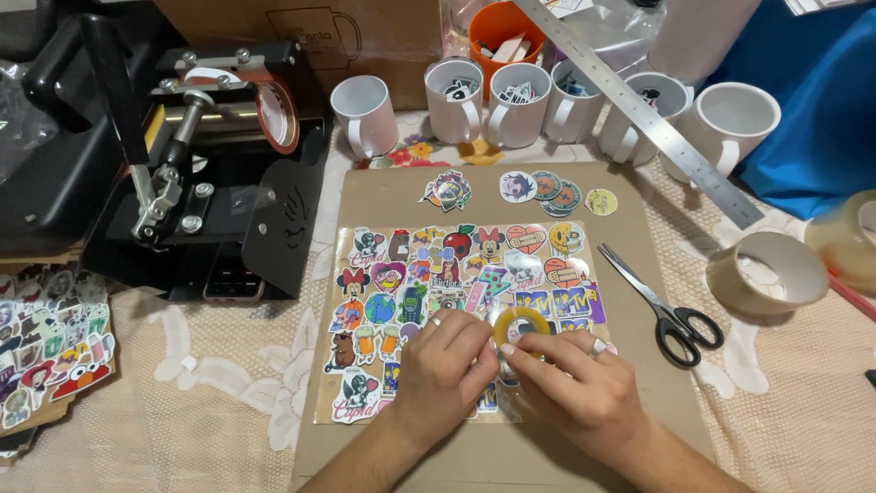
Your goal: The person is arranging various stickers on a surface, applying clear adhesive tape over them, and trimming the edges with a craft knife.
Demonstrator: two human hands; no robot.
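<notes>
Head view: my left hand and right hand both pinch the small yellow tape roll over the sticker sheet; I reckon loose tape could snag and lift stickers.

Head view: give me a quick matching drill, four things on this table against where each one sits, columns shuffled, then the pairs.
Things:
1. scissors
2. metal ruler
3. small tape roll
4. mug press

Places:
A. between the left hand and right hand, over the sticker sheet
B. far left of the table
C. right of the sticker sheet, on the cardboard
D. lying slantwise across the white mugs at the back

Pairs: 1-C, 2-D, 3-A, 4-B
</notes>
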